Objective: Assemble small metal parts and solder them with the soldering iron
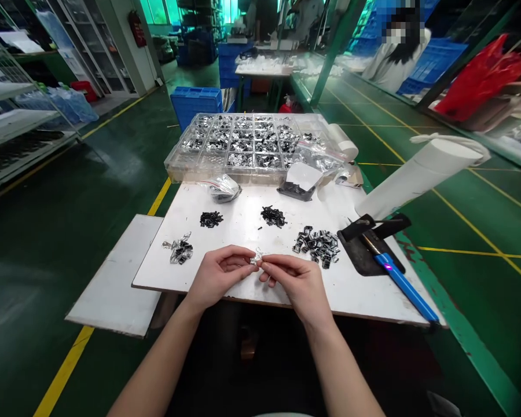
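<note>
Over wht tbl (238, 231), L hand (217, 272) pinches sm metal pc (255, 260); R hand (298, 281) likewise.

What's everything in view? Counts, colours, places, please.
table: one, white, centre
tray: one, clear, table's far end
bags: several, clear, near tray
black piles: two, black, mid-table
metal piles: two, silver and dark, left and right
tool: one, blue, table's right
stand: one, black, under tool
cylinders: two, white, right
board: one, white, left
crates: several, blue, background
extinguisher: one, red, pillar
person: at least one, pale clothes, background
part: one, silvery, fingertips
left hand: one, bare, pinching part
right hand: one, bare, pinching part
</note>
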A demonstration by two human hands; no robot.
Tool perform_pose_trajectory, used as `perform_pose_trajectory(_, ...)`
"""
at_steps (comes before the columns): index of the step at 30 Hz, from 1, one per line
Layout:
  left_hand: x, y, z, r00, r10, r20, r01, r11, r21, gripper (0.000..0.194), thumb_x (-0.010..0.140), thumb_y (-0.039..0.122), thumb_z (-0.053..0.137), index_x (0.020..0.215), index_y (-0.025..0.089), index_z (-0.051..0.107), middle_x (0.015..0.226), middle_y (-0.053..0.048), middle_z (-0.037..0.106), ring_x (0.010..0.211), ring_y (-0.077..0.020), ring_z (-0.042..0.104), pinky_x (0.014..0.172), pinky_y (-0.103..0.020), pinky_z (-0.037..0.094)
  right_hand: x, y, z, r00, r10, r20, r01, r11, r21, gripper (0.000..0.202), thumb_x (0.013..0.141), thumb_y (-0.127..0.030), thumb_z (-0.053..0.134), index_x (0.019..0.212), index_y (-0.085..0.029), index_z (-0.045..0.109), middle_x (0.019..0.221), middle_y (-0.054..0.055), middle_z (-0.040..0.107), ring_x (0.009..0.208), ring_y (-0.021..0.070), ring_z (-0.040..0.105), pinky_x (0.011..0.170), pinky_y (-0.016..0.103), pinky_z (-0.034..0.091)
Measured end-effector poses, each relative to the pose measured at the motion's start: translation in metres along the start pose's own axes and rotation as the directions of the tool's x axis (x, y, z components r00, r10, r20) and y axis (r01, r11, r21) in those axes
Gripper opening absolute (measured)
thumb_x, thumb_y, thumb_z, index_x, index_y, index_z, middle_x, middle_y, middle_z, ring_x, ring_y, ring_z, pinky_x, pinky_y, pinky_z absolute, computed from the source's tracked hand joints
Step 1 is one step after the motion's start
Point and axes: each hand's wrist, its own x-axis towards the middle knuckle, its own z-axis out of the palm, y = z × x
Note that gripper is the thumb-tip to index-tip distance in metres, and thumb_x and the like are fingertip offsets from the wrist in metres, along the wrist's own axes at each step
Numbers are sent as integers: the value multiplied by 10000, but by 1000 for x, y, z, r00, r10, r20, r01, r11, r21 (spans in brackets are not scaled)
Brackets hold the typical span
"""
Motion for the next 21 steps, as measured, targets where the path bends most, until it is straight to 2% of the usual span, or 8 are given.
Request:
perform_pose_trajectory(4,0,0,-1,999,1,-32,-1,1000,12,304,730,267,870,997,165,767,889,-48,808,882,-220,783,851,-278,629,-4,3,2,1000,-18,-4,18,998,68,198,764,-349,819,879,-189,802,828,80,773,655,175,700,565,272,582)
perform_pose_trajectory(10,-2,1,3,999,20,-45,-15,996,90,255,766,271,839,993,167,787,874,-51,816,859,-226,787,821,-282,640,-4,-2,1,996,-37,80,33,998,56,131,820,-311,776,897,-207,791,798,36,715,573,110,630,531,231,552)
perform_pose_trajectory(14,-2,1,5,997,62,-42,-58,994,90,207,776,249,830,963,168,794,876,-45,815,853,-217,786,817,-276,645,-5,0,2,992,-80,95,77,996,42,97,833,-281,760,895,-215,798,873,45,705,686,132,663,603,242,568)
perform_pose_trajectory(18,-1,2,4,998,61,-20,-60,996,60,182,767,228,835,937,170,804,897,-43,819,861,-207,786,844,-261,643,-6,4,3,991,-105,78,104,994,22,110,849,-280,744,916,-218,804,923,56,715,720,140,672,634,253,573)
perform_pose_trajectory(21,-1,1,3,999,38,-10,-37,998,46,231,749,214,849,972,180,804,899,-36,821,852,-198,788,831,-241,644,-6,8,3,996,-81,26,80,995,52,136,816,-292,783,926,-212,801,848,46,736,669,136,677,626,252,585)
